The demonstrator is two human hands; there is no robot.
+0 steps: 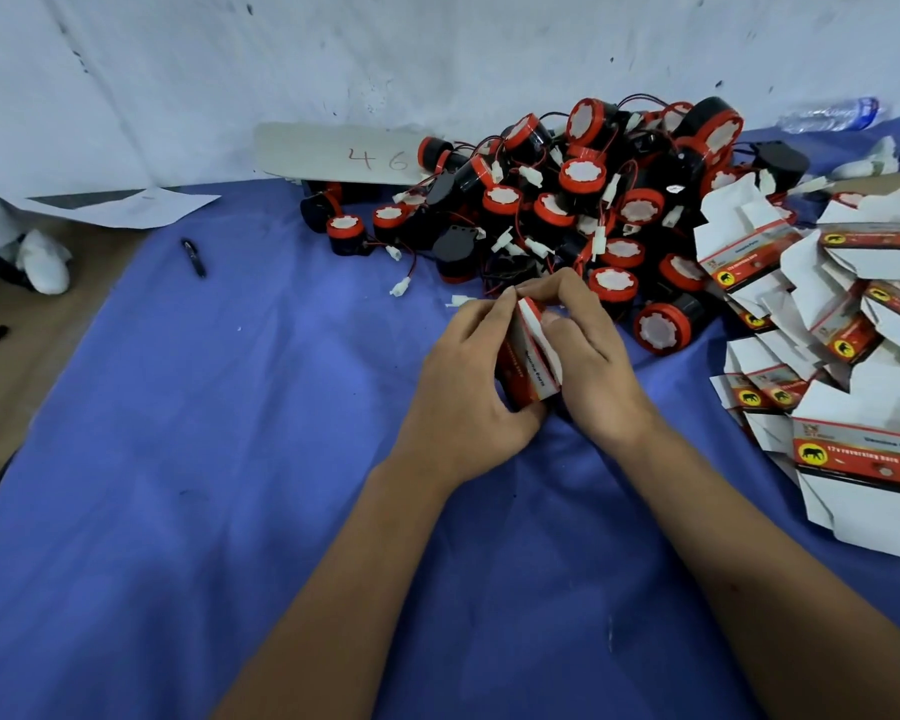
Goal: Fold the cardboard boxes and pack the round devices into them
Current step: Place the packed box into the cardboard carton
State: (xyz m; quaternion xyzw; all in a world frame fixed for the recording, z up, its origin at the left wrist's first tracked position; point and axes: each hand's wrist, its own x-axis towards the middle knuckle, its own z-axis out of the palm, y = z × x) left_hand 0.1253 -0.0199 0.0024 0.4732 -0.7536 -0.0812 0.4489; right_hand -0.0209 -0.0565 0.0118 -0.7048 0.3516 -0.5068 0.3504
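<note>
— So, what covers the tabletop [230, 459]?

— A blue cloth; far side, one heap of round devices [583, 200], dozens, too tangled to count. Right, flat boxes [827, 330], roughly a dozen.

— And in hand?

— One box [528, 356], mid-cloth. Left hand [468, 392] and right hand [588, 356] each have their grip clamped on it.

— Anything else?

— One card marked "46" [344, 153], one bottle [832, 114], one pen [194, 258].

Two bare forearms — left hand [468, 387], right hand [588, 366] — no sleeves, rings or watch.
</note>
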